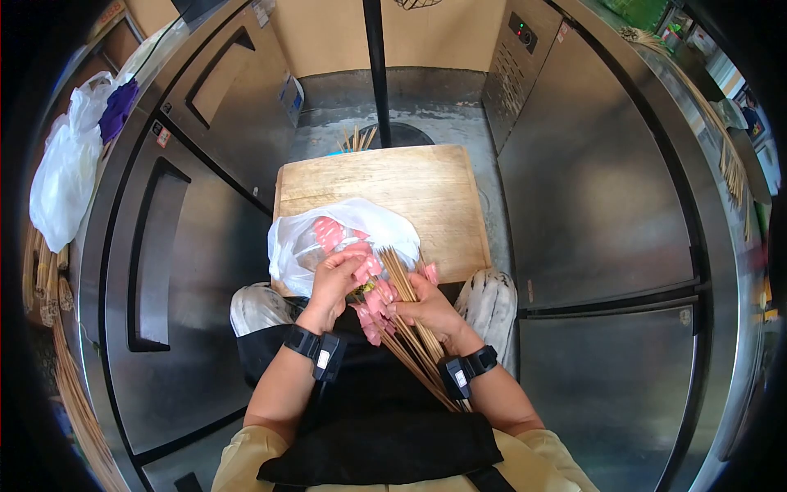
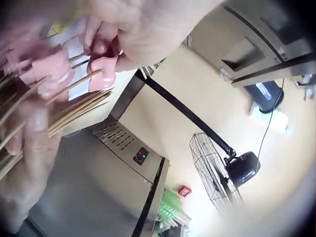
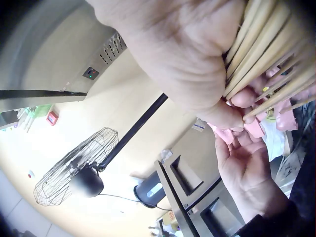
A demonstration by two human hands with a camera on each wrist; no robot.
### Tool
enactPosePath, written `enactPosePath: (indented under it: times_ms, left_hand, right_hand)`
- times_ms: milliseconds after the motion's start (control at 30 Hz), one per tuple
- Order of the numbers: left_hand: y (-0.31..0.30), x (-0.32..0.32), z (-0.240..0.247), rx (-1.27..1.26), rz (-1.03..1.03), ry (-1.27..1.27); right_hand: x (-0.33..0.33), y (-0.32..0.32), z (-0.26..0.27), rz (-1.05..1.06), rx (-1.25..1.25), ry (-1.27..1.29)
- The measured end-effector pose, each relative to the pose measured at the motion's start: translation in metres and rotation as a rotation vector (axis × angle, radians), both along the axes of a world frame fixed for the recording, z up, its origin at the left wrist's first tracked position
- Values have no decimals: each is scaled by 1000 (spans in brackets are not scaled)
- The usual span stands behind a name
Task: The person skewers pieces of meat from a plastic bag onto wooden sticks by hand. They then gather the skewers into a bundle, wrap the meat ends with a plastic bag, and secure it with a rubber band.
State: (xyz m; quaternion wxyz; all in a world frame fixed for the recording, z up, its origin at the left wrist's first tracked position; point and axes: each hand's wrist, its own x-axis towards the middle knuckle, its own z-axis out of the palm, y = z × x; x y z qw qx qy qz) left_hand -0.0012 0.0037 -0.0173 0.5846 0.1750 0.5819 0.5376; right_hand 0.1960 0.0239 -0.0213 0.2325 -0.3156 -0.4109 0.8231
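Observation:
My right hand [image 1: 434,312] holds a bundle of thin bamboo skewers [image 1: 420,353] over the lap, with pink meat pieces [image 1: 377,297] threaded on several of them. The left hand [image 1: 328,287] pinches a pink meat piece [image 2: 103,69] at the tip of one skewer, close to the right hand's fingers. Just beyond both hands, an open white plastic bag [image 1: 287,246] holds more pink meat [image 1: 328,234]. In the right wrist view the skewers [image 3: 261,44] run under the right palm, and the left hand [image 3: 244,165] faces it from below, touching the meat.
The bag lies on a wooden board [image 1: 443,189] before the knees. Steel refrigerators [image 1: 607,180] stand close on both sides. Behind the board are more skewers [image 1: 358,141] and a black fan pole [image 1: 377,74]. A tied white bag [image 1: 65,172] sits at the left.

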Motion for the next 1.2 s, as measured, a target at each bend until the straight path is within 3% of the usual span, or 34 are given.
enactPosePath:
  times_ms: [167, 367, 567, 767, 1067, 1200]
  left_hand:
    - [-3, 1, 4, -90, 31, -156]
    - [-5, 6, -8, 50, 105, 27]
    - [-4, 5, -6, -20, 98, 22]
    - [-10, 9, 7, -94, 5, 23]
    - [-11, 0, 9, -62, -381, 98]
    - [-12, 4, 7, -66, -413, 113]
  right_hand:
    - [-1, -1, -3, -9, 13, -16]
    - [-1, 0, 0, 20, 18, -34]
    - [-1, 0, -2, 25, 43, -45]
    - [0, 0, -4, 27, 43, -29]
    - [-1, -3, -4, -37, 45, -5]
    - [-1, -3, -17, -40, 95, -53]
